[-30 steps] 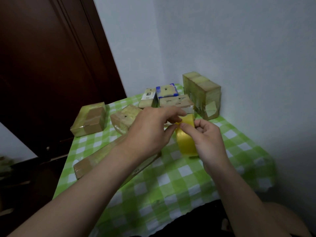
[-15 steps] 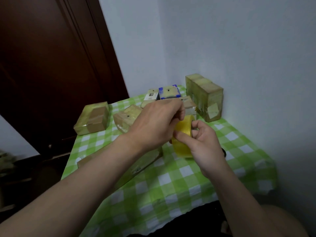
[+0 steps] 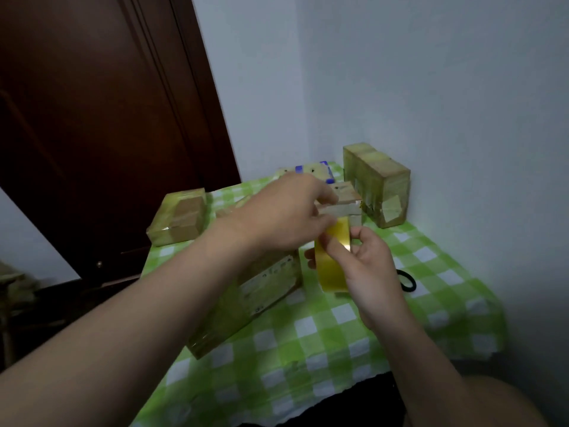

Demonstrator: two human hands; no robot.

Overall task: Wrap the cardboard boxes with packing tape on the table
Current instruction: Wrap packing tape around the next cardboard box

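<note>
Gripping the roll of tape [image 3: 332, 274], the right hand [image 3: 371, 268] curls round its yellow band, thumb lying across the outer face, and holds it upright above the table [image 3: 338, 337]. Left hand [image 3: 286, 217] pinches at the roll's top edge; whether it has the loose end is unclear. A long box [image 3: 261, 292] lies on the green checked cloth under the left forearm, just left of the roll. A taped box [image 3: 377, 186] stands by the wall, another [image 3: 178, 220] near the door [image 3: 92, 118]. A black ring [image 3: 408, 282] lies behind the right hand.
</note>
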